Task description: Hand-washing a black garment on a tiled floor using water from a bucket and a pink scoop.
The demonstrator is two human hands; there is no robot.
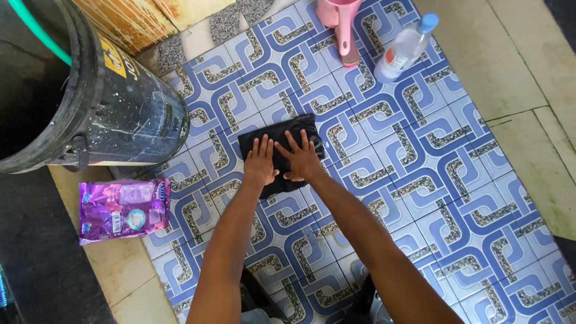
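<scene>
Black cloth (281, 139) lies on patterned tiles (420, 180) beneath both flat, open-fingered hands (260, 163) (302, 159), no grip.

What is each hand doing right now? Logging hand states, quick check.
Left hand: open, flat, pressing on the black cloth.
Right hand: open, flat on the same cloth.

cloth, plastic and tile

the black cloth (281, 151) looked matt and soft on glossy patterned tiles (420, 180). the bucket (129, 114) was scuffed dark plastic, the pouch (123, 210) shiny foil, the bottle (405, 48) clear plastic, the scoop (342, 18) smooth pink plastic.
</scene>
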